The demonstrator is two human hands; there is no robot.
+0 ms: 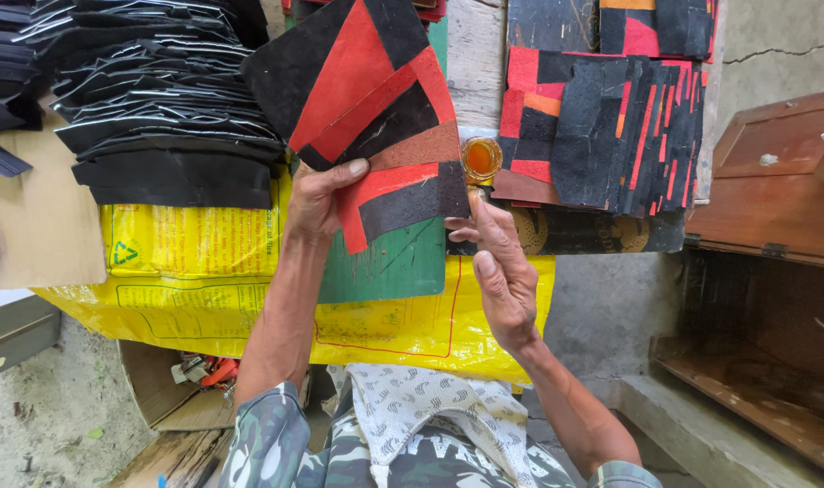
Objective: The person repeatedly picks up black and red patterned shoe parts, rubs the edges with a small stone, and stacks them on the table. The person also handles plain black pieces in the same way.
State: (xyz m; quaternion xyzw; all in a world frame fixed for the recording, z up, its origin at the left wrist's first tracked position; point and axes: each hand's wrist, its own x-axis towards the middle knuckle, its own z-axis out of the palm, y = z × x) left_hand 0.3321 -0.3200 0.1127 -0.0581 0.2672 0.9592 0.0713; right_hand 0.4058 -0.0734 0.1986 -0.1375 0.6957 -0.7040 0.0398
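Reaching up from the lower edge of the view, the left hand [314, 201] held a patchwork panel [367, 113] of black, red and brown pieces above the desk [475, 54]. Its forearm rose almost straight, and its grip was pressed together on the panel's lower left edge, thumb lying flat across the front face, the other fingers hidden behind. The panel stood tilted, one corner pointing up and to the left; its long axis ran from that upper left corner down to the lower right corner, which lay near a small round pot of amber glue [481, 158]. The right hand [500, 262] angled in from the lower right, wrist bent, with its fingers drawn together toward the pot; whether they pinched a small tool could not be told. Beneath the panel lay a green cutting mat [398, 267] on a yellow printed sack [191, 239] that hung over the desk's front edge. A stack of black cut pieces [159, 99] sat to the left, and a pile of finished patchwork panels [611, 126] sat to the right, just beside the pot.
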